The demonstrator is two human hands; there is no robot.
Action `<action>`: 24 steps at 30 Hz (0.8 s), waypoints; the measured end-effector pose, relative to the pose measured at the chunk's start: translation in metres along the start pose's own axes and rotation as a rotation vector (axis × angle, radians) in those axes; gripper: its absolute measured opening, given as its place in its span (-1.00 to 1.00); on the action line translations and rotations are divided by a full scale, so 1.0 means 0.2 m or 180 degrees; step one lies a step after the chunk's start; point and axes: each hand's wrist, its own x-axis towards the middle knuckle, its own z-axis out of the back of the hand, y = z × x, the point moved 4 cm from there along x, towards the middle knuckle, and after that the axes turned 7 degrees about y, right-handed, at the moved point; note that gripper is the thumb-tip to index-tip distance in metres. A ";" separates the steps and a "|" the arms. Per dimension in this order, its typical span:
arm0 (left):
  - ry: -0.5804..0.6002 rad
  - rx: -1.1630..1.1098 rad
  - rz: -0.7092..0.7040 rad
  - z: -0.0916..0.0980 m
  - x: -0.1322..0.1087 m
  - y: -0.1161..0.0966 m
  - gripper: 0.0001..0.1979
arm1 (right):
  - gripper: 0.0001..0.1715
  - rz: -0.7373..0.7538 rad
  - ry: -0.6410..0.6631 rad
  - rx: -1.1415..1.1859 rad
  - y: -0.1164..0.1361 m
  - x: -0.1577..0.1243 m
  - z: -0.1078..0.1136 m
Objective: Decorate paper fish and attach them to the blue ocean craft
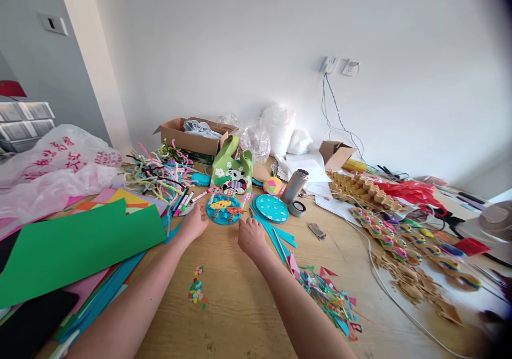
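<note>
A round blue paper disc [214, 217] lies on the wooden table, with yellow and orange-red fish-like cut-outs on it. My left hand [195, 223] is at its left rim, fingers apart and lightly bent, the thumb close to the edge. At the lower right rim is my right hand [251, 235], its fingers curled down; whatever they may hold is hidden. To the right lies a second blue disc [272, 208] with pale flecks. Blue paper strips [280, 236] run beside my right hand. Several markers [184, 203] lie beyond my left hand.
Green card sheets [84, 247] lie left. Behind stand a green panda bag [224, 175], a cardboard box [192, 140] and pipe cleaners [160, 172]. A steel flask [295, 185] stands right, near paper scraps [328, 295] and egg cartons [364, 188]. Paper dots [196, 290] lie in front.
</note>
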 end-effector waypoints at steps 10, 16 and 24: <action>-0.0013 -0.0073 -0.0090 0.04 -0.05 0.00 -0.50 | -0.70 0.0037 0.0047 0.0118 -0.09 -0.11 0.08; 0.0043 -0.0215 -0.0157 0.08 -0.11 -0.01 -0.53 | -0.67 -0.0001 -0.0050 0.0327 -0.20 -0.24 0.16; 0.0004 -0.0743 -0.0463 0.15 -0.27 -0.09 -0.48 | -0.86 0.0015 -0.0783 0.1390 -0.29 -0.53 0.20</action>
